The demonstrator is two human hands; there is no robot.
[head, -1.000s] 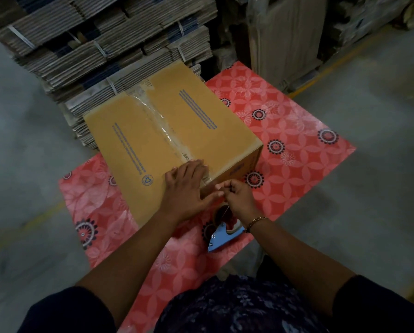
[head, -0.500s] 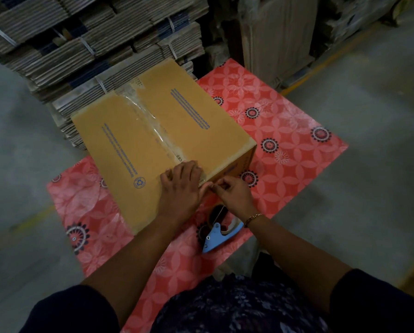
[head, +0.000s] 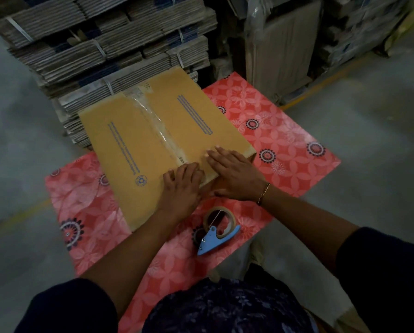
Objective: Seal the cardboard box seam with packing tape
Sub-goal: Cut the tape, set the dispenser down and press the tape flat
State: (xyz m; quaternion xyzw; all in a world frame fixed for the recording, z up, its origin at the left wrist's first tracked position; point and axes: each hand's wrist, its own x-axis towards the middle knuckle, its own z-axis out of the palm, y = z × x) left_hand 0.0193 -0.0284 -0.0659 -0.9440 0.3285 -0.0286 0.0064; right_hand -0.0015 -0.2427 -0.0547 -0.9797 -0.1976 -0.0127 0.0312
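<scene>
From where I'm watching, the box [head: 162,145] sits mid-frame on the red flowery mat [head: 285,140], with clear tape [head: 156,126] running down its middle seam. Both hands lie flat with fingers spread at the near edge, left hand [head: 182,186] and right hand [head: 234,176] side by side, gripping nothing. The blue tape dispenser [head: 216,230] lies on the mat just below them. It's dim, so I think the tape reaches the edge.

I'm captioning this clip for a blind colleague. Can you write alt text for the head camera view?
Both bare hands, left hand and right hand, press flat on the near end of a brown cardboard box whose centre seam carries clear packing tape. The box sits on a red floral mat; a blue-handled tape dispenser lies near the person, beside the box.
</scene>
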